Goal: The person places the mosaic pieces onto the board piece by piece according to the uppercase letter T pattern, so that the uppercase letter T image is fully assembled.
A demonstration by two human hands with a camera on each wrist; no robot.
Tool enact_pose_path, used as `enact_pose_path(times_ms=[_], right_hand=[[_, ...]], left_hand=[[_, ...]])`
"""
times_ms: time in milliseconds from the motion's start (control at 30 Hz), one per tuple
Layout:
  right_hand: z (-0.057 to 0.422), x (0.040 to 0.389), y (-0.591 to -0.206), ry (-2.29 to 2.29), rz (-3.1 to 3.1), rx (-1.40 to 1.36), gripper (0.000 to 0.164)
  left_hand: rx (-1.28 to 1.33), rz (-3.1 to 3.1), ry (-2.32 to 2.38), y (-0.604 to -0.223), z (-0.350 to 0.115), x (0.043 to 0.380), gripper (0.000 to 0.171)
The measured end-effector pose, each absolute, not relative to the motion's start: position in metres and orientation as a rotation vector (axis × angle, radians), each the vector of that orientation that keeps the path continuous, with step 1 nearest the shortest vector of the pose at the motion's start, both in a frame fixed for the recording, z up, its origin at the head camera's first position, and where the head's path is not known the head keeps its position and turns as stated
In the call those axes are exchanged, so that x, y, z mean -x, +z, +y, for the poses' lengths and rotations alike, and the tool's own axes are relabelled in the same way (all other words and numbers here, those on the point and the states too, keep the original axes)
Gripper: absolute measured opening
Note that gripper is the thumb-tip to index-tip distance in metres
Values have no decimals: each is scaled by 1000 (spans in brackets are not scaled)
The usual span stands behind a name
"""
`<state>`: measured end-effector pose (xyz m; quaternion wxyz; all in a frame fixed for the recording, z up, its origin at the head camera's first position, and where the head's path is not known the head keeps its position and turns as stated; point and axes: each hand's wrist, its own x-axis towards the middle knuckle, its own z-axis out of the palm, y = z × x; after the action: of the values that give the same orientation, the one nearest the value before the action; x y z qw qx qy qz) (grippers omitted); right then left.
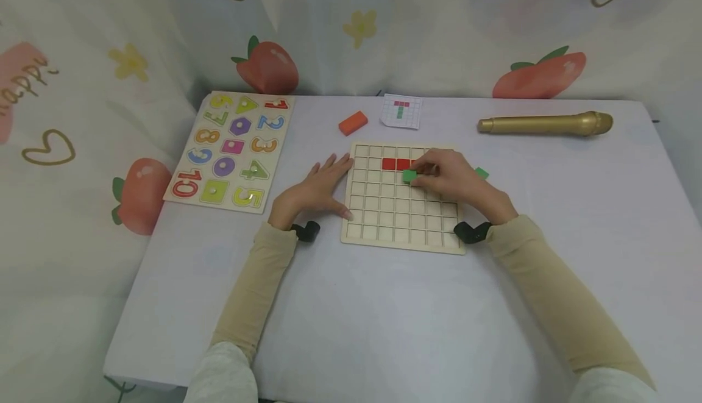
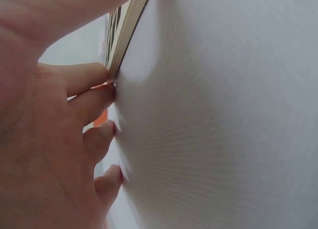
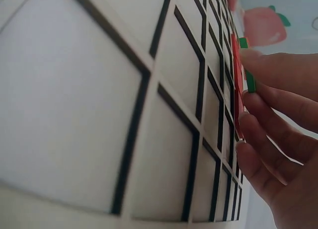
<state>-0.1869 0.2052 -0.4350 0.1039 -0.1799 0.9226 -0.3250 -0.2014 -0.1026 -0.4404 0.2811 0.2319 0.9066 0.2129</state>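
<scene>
A wooden grid board (image 1: 378,232) lies on the table, with red square tiles (image 1: 395,164) side by side in an upper row. Between thumb and fingertips my right hand (image 1: 446,174) pinches a green square tile (image 1: 409,176), just below the red ones in the head view. In the right wrist view that green tile (image 3: 250,80) is held close over the board, edge-on. My left hand (image 1: 318,186) rests spread at the board's left edge, thumb near the lower part; its fingertips touch the tabletop in the left wrist view. Another green tile (image 1: 481,173) shows past my right hand.
Behind the board lie an orange block (image 1: 353,123) and a pattern card (image 1: 401,111) with a red and green T. A number-and-shape puzzle board (image 1: 263,199) is at the left. A gold microphone (image 1: 543,125) lies at the back right, near the curtain (image 1: 428,37).
</scene>
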Motion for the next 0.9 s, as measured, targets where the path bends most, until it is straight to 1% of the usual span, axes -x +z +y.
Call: enact_pose_path(times_ms=[600, 900], right_hand=[[192, 196, -438, -894, 2694, 600, 30], [191, 195, -441, -862, 2712, 586, 30]], left_hand=[[-621, 2446, 571, -444, -104, 200, 125], [-618, 2441, 570, -443, -103, 200, 124]])
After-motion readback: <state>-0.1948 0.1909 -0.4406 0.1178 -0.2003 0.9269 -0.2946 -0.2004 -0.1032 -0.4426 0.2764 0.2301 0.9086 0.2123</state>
